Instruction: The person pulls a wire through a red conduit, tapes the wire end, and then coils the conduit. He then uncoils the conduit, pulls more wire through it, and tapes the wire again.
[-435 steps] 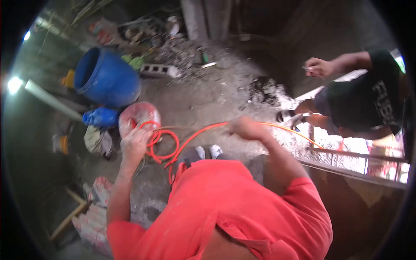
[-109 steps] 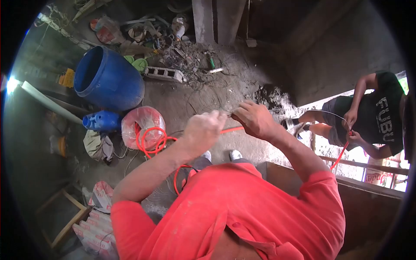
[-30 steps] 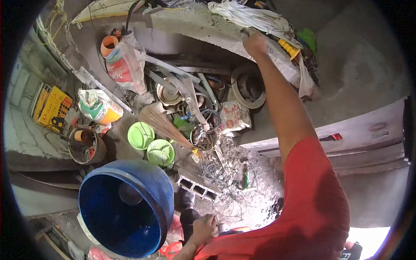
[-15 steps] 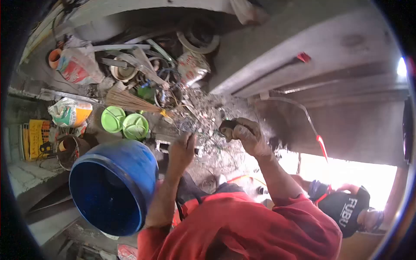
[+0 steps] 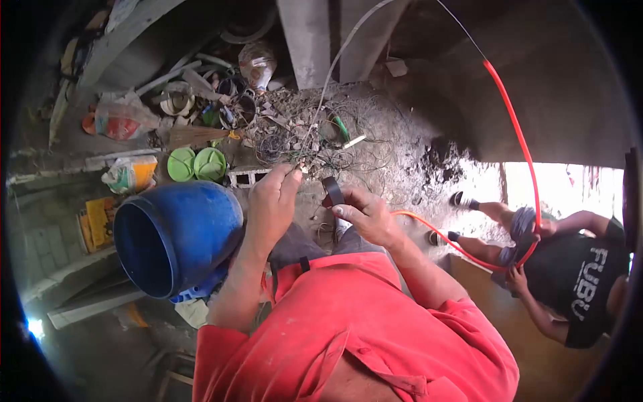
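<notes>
My left hand (image 5: pixel 273 201) is closed, thumb and fingertips pinched on the end of a thin grey wire (image 5: pixel 328 84). The wire arcs up and over to the right and meets an orange hose (image 5: pixel 516 124). Close beside it, my right hand (image 5: pixel 367 216) is closed around a roll of black electrical tape (image 5: pixel 333 191), held on edge between thumb and fingers. The tape and the wire end are a short gap apart, in front of my red shirt. Whether a strip of tape is pulled off the roll is too small to see.
A blue barrel (image 5: pixel 194 228) lies on its side at my left. Green lids (image 5: pixel 209 164), a broom (image 5: pixel 191 137) and tangled wires and rubble (image 5: pixel 321 134) cover the ground ahead. At right, another person (image 5: pixel 569 275) in a dark shirt grips the orange hose.
My view has shifted, and the wire arc now crosses the upper middle. The tape roll has turned on edge in my right hand. The other person's hands now hold the hose.
</notes>
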### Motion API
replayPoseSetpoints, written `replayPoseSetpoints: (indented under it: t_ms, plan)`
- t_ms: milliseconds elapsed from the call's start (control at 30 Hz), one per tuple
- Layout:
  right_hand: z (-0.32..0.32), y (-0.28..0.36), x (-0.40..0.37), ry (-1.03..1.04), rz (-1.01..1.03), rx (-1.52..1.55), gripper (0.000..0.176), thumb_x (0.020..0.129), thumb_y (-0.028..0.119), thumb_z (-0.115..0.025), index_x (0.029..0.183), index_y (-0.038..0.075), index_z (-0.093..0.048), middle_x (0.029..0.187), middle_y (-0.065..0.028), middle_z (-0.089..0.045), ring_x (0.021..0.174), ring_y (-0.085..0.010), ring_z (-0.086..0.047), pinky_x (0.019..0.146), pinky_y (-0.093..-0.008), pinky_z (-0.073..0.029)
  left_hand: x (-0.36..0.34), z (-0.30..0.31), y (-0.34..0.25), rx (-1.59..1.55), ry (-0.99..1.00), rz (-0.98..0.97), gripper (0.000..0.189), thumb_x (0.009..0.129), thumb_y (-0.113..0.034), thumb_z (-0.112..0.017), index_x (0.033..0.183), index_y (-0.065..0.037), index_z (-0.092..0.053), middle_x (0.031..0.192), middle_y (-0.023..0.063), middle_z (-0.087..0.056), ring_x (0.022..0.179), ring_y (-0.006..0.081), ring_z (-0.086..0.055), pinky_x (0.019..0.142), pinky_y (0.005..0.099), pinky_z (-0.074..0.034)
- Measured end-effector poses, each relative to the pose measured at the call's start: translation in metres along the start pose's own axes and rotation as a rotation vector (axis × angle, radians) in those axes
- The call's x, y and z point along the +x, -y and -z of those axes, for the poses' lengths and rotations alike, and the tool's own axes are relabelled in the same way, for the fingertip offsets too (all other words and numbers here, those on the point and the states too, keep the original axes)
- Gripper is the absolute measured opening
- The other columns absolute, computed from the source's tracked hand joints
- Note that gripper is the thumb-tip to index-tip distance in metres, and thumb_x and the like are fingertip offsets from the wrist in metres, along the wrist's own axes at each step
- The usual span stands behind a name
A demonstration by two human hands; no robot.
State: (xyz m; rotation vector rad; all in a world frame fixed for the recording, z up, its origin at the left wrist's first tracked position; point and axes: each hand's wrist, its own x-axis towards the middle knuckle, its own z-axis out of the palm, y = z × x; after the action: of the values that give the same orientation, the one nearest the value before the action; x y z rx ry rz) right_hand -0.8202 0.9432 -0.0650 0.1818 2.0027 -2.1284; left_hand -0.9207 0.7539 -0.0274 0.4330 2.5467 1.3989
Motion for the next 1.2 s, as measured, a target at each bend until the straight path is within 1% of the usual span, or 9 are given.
replayPoseSetpoints:
  t_ms: [100, 133, 233, 367, 600, 733, 900, 967, 1200]
  plan:
    - [0.028, -0.015, -0.043, -0.041, 0.015, 0.126, 0.026, 0.096, 0.019, -0.061, 0.113, 0.0, -0.063, 0.105, -0.0069, -0.065, 0.091, -0.016, -0.062, 0.084, -0.0321, -0.051, -0.02, -0.03, -0.031, -0.043, -0.008, -0.035, 0.022, 0.094, -0.02, -0.061, 0.096, 0.001, -0.067, 0.07, 0.0116, -0.06, 0.064, 0.0151, -0.056, 0.063, 0.0314, -0.046]
    - [0.035, -0.02, -0.053, -0.047, 0.02, 0.143, 0.026, 0.096, 0.019, -0.061, 0.113, 0.0, -0.063, 0.105, -0.0069, -0.065, 0.091, -0.016, -0.062, 0.084, -0.0321, -0.051, -0.025, -0.037, -0.041, -0.027, 0.001, -0.038, 0.022, 0.094, -0.02, -0.061, 0.096, 0.001, -0.067, 0.07, 0.0116, -0.06, 0.064, 0.0151, -0.056, 0.063, 0.0314, -0.046]
    - [0.047, -0.031, -0.075, -0.031, -0.026, 1.123, 0.032, 0.101, 0.033, -0.049, 0.11, 0.005, -0.061, 0.096, -0.0069, -0.064, 0.08, -0.024, -0.061, 0.075, -0.039, -0.05, -0.037, -0.059, -0.061, 0.007, 0.112, 0.068, 0.021, 0.093, -0.019, -0.062, 0.095, 0.002, -0.067, 0.073, 0.0046, -0.063, 0.068, 0.0114, -0.056, 0.064, 0.0281, -0.045]
    - [0.068, -0.029, -0.091, -0.069, -0.042, 1.484, 0.034, 0.102, 0.036, -0.047, 0.109, 0.005, -0.06, 0.095, -0.0101, -0.065, 0.073, -0.0235, -0.062, 0.068, -0.0387, -0.051, -0.039, -0.092, -0.068, -0.207, 0.208, 0.239, 0.021, 0.094, -0.021, -0.062, 0.095, -0.001, -0.067, 0.068, -0.0019, -0.057, 0.061, 0.0051, -0.046, 0.055, 0.0232, -0.037]
    - [0.061, -0.037, -0.102, 0.079, -0.077, 1.296, 0.038, 0.102, 0.036, -0.047, 0.115, 0.001, -0.058, 0.1, -0.0097, -0.066, 0.072, -0.0203, -0.065, 0.064, -0.0334, -0.053, -0.057, -0.095, -0.082, -0.599, 0.496, 0.67, 0.024, 0.096, -0.029, -0.059, 0.107, -0.008, -0.062, 0.064, -0.0083, -0.046, 0.048, -0.0006, -0.035, 0.041, 0.0165, -0.025]
    - [0.053, -0.037, -0.113, 0.013, -0.119, 0.862, 0.036, 0.103, 0.031, -0.048, 0.116, 0.0, -0.058, 0.101, -0.0079, -0.065, 0.073, -0.0171, -0.063, 0.066, -0.0307, -0.052, -0.065, -0.079, -0.083, -0.589, 0.575, 0.685, 0.022, 0.096, -0.03, -0.06, 0.104, -0.009, -0.06, 0.064, -0.0085, -0.046, 0.048, -0.0004, -0.035, 0.04, 0.0164, -0.025]
    - [0.037, -0.027, -0.118, -0.187, -0.196, 0.785, 0.035, 0.097, 0.019, -0.059, 0.125, -0.002, -0.054, 0.1, -0.0093, -0.065, 0.073, -0.0149, -0.063, 0.063, -0.0283, -0.052, -0.076, -0.079, -0.049, -0.66, 0.582, 0.742, 0.021, 0.097, -0.032, -0.06, 0.097, -0.012, -0.058, 0.065, -0.0092, -0.044, 0.048, -0.0005, -0.033, 0.041, 0.0156, -0.025]
    - [0.022, -0.019, -0.122, -0.276, 0.027, 0.795, 0.046, 0.09, 0.011, -0.068, 0.131, -0.003, -0.051, 0.097, -0.0082, -0.066, 0.071, -0.0128, -0.062, 0.061, -0.0261, -0.051, -0.078, -0.073, -0.044, -0.735, 0.58, 0.743, 0.021, 0.097, -0.031, -0.059, 0.095, -0.011, -0.057, 0.065, -0.0083, -0.045, 0.048, -0.0003, -0.035, 0.04, 0.0161, -0.026]
    - [0.006, -0.02, -0.117, -0.332, -0.075, 0.731, 0.042, 0.088, 0.013, -0.07, 0.125, -0.004, -0.058, 0.094, -0.007, -0.067, 0.074, -0.0096, -0.061, 0.061, -0.0229, -0.05, -0.094, -0.056, -0.033, -0.844, 0.712, 0.78, 0.021, 0.098, -0.032, -0.058, 0.094, -0.012, -0.055, 0.065, -0.0082, -0.043, 0.05, 0.0002, -0.034, 0.041, 0.016, -0.025]
